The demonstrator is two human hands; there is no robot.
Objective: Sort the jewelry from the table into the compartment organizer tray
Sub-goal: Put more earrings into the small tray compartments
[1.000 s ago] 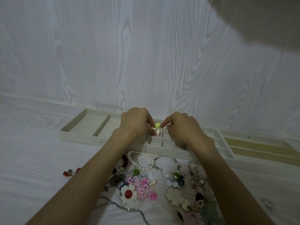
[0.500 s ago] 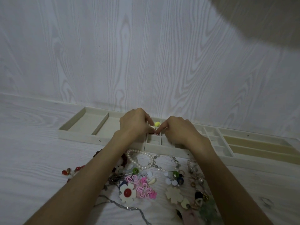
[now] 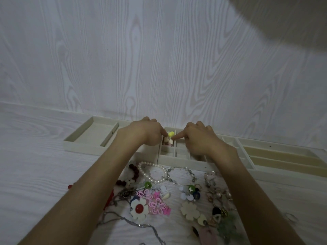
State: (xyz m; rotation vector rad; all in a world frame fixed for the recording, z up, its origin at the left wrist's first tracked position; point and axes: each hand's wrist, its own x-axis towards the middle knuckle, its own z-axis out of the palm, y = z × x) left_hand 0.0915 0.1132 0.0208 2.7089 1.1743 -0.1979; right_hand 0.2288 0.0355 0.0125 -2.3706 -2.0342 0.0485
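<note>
The cream compartment organizer tray lies along the wall. My left hand and my right hand meet over one small middle compartment. A yellow pom-pom earring sits in it, above small pink and white pieces. My left fingertips pinch at the yellow earring. My right index finger is stretched out and its tip touches the earring from the right, while its other fingers are curled. The loose jewelry lies on the table between my forearms: a pearl bracelet and a white flower with a red centre.
Pink flower pieces, a cream flower, a beaded chain, dark red beads, several rings and earrings and a grey cord crowd the near table. The wood-grain wall stands right behind the tray.
Both hands stayed at the same small compartment. The right index finger now points straight at the yellow earring, and the hands sit a little further apart.
</note>
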